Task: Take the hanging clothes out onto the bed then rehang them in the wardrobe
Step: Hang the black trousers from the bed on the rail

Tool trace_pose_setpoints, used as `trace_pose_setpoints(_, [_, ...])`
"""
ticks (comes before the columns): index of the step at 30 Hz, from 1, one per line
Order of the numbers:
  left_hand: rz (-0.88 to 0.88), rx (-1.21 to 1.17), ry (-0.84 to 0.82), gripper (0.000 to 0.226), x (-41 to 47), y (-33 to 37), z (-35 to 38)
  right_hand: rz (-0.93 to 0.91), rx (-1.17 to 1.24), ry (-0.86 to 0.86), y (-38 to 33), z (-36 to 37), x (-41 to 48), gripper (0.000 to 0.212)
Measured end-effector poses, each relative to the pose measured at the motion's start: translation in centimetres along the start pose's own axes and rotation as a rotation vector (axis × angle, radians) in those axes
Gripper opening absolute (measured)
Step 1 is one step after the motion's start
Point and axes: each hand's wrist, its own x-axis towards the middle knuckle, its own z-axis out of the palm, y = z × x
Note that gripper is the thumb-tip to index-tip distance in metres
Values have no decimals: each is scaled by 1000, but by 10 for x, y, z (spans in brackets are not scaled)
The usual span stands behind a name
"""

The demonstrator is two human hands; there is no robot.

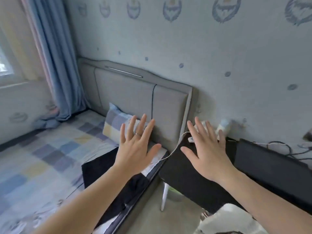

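bare forearms (94, 196), thin silvery ring (137, 134) on the left grip (136, 149)

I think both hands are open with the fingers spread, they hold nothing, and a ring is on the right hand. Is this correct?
Not quite. The head view shows the ring on the left hand, not on the right hand. The rest stands: both hands are open with the fingers spread, and they hold nothing.

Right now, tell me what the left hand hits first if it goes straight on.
Probably the checked pillow against the grey headboard; the left hand points there, though depth is unclear.
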Motion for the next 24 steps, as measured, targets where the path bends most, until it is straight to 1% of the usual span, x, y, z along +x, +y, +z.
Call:
trace_pose_setpoints(3, [-163, 46, -48, 74, -35, -58, 18, -116, 87, -92, -42, 62, 36, 75])
trace_pose_setpoints(6, [-324, 96, -106, 74, -61, -107, 36, -222, 101, -171, -80, 119, 75, 74])
trace_pose_setpoints(10, [-521, 164, -181, 73, -75, -165, 60, -305, 139, -275, -126, 185, 135, 74])
trace_pose_setpoints(11, [-574, 170, -197, 73, -72, -183, 70, -324, 164, -313, -138, 204, 157, 75])
trace_pose_setpoints(15, [-682, 164, -271, 74, -61, -231, 103, -376, 195, -391, -162, 257, 209, 75])
trace_pose_setpoints(19, [-850, 80, -335, 72, -31, -283, 146, -396, 181, -511, -175, 306, 270, 74])
trace_pose_setpoints(24, [-994, -17, -426, 70, -12, -333, 200, -388, 162, -657, -182, 371, 335, 73])
